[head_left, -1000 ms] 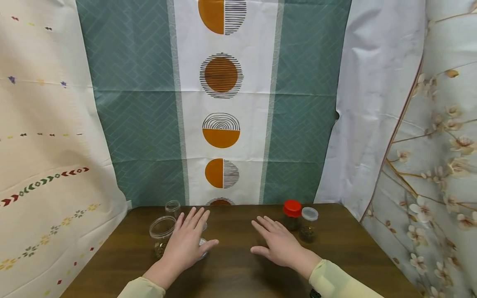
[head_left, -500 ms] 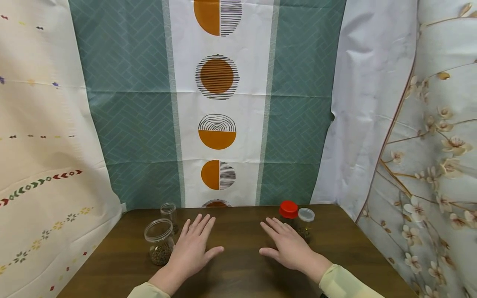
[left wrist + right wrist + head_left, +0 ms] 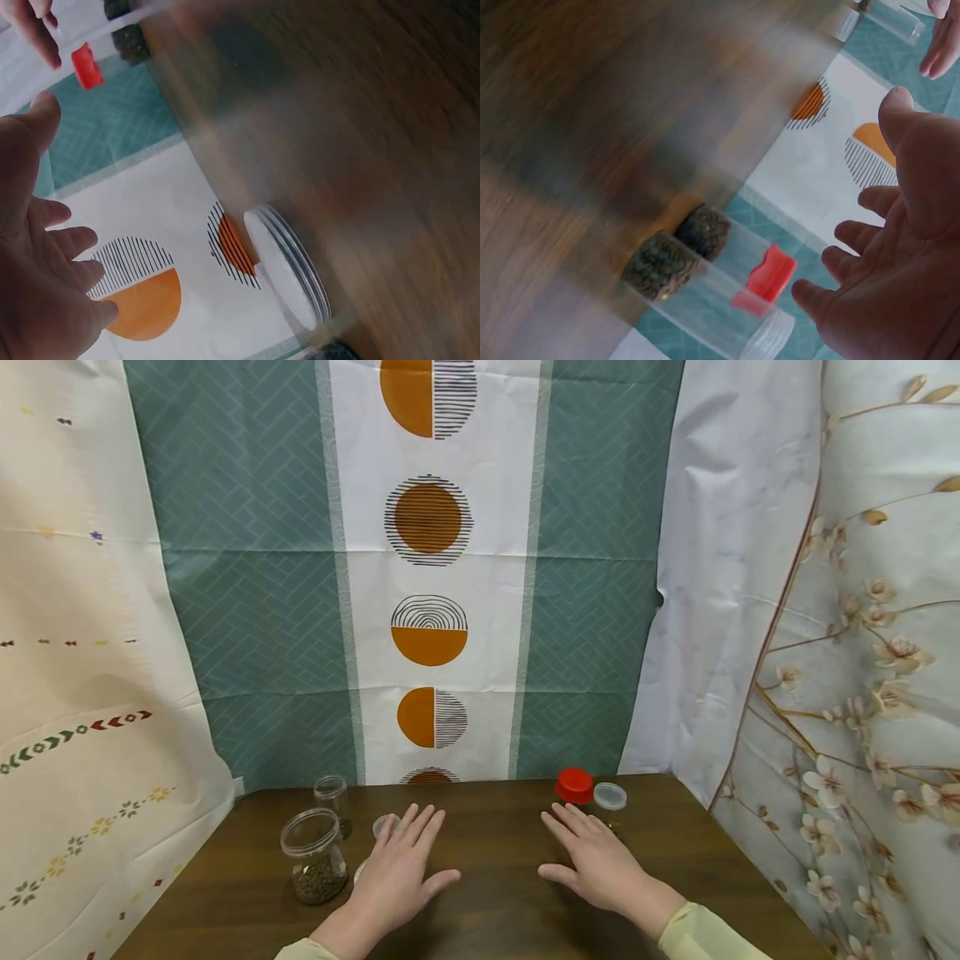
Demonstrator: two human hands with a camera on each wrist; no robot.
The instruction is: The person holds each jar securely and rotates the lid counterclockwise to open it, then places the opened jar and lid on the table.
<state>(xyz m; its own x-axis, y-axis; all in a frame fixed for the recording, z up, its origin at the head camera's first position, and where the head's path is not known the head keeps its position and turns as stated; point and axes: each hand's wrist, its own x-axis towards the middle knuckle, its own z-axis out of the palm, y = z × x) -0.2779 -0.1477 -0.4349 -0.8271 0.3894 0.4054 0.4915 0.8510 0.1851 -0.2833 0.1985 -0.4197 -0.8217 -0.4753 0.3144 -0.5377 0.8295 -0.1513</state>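
Note:
My left hand (image 3: 397, 877) hovers over the left part of the table, palm down with fingers spread. Beside it stands a wide clear jar (image 3: 313, 860) without a lid, holding dark granules. A smaller clear jar (image 3: 332, 802) is behind that one. Partly hidden by the left hand are a clear round lid (image 3: 385, 826) and another pale round rim (image 3: 360, 870). My right hand (image 3: 596, 864) also has straight fingers and holds nothing. Just beyond its fingertips are a red-capped jar (image 3: 574, 785) and a clear-capped jar (image 3: 610, 796); dark dried contents (image 3: 660, 266) show in the right wrist view.
Dark wooden table (image 3: 487, 877) under both hands. A green and white patterned curtain (image 3: 255, 610) hangs behind its far edge. Patterned cloths (image 3: 90, 652) stand along the left and right sides. A white round disc (image 3: 285, 266) stands in the left wrist view.
Both hands have moved rightward over the table, still open, and the gap between them is slightly wider. The head view has shifted a little to the right. The jars stand where they were.

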